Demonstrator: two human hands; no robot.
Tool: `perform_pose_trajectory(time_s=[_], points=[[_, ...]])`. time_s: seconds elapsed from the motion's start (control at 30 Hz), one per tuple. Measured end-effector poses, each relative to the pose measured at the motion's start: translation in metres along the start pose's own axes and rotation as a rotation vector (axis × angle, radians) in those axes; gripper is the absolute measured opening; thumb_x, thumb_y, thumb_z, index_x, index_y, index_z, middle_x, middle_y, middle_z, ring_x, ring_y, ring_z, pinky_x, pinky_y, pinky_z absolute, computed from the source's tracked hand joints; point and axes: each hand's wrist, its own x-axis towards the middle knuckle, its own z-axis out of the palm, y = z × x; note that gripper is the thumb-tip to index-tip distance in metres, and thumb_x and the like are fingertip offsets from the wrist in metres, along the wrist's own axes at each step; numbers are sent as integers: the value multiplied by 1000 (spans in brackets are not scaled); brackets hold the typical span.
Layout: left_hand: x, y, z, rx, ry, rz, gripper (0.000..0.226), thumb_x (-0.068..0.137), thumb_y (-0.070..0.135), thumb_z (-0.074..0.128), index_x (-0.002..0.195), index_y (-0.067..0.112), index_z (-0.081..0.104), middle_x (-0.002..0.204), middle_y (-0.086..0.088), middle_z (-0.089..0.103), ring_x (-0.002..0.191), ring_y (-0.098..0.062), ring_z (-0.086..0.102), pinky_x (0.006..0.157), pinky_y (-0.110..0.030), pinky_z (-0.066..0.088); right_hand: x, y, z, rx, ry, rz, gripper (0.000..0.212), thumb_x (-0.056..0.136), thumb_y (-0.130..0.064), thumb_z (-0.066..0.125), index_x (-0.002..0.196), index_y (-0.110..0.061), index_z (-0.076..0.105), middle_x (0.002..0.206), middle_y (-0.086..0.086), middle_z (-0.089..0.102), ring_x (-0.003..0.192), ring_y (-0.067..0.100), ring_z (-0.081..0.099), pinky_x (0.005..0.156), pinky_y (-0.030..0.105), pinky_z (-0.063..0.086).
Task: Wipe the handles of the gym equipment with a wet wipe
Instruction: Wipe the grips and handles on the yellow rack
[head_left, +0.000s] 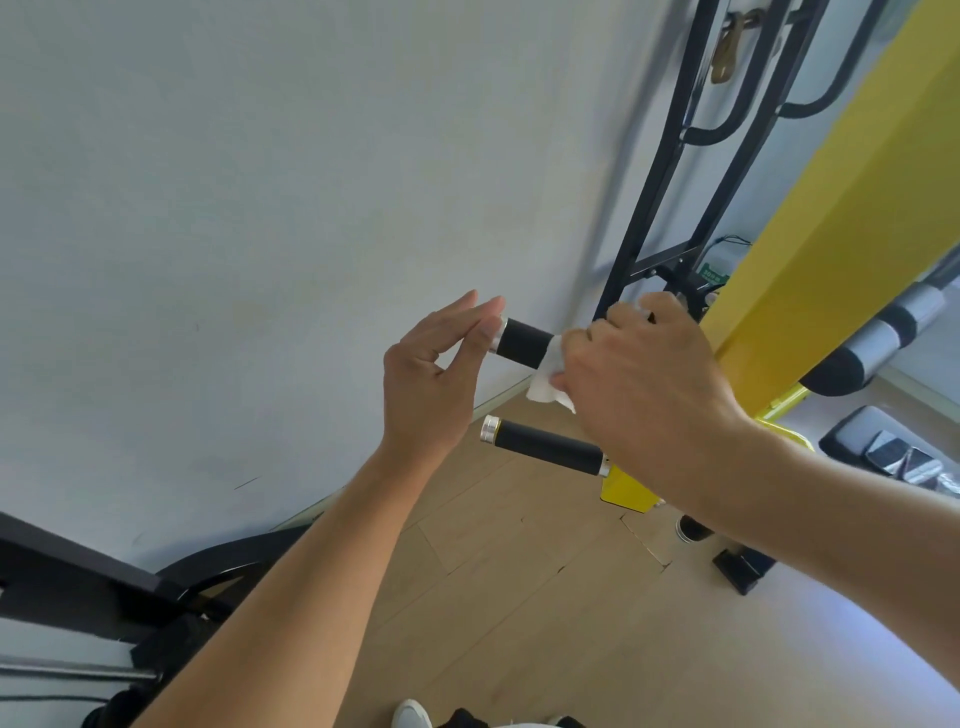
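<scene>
Gripping the wet wipe (545, 382) around the upper foam handle (524, 343), my right hand (644, 374) scrubs.
Left hand (436, 379), fingers spread, steadies its chrome end cap.

Open gap between upper handle (522, 343) and lower handle (545, 446) (wall (260, 208) close behind)

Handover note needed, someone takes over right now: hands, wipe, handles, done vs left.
Right hand: grips the wet wipe wrapped round the upper handle, at its inner end.
Left hand: open, fingers at the upper handle's silver end cap, steadying it.
Lower handle: free, no hand or wipe on it.
Done: wipe is on the upper handle; how much is already wiped cannot be told.
Left: run the wipe along the upper handle to the cap, then likely the lower handle.
</scene>
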Motion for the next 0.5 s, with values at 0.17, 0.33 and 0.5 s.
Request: perform_pose_trajectory(time_s=[0.17,0.33,0.5], points=[[-1,0,2,-3,41,-15,23,98,23,65,102,45,71,101,41,67,126,5,57,112,-27,43,27,-18,15,162,122,18,30,100,-42,58,111,-16,65,103,3,74,97,26,65,95,40,45],[-1,-2,-2,104,35,42,19,99,27,63,108,41,72,101,55,57,130,3,54,117,-42,38,7,-7,4,65,-24,16,31,105,-38,46,124,-15,54,118,5,68,113,27,60,108,46,34],[-5,-3,0,93,42,41,20,99,28,63,108,42,72,106,43,63,130,1,55,116,-41,40,-21,5,1,-201,-113,-2,31,104,-30,38,119,-7,51,105,9,65,103,31,61,117,54,21]])
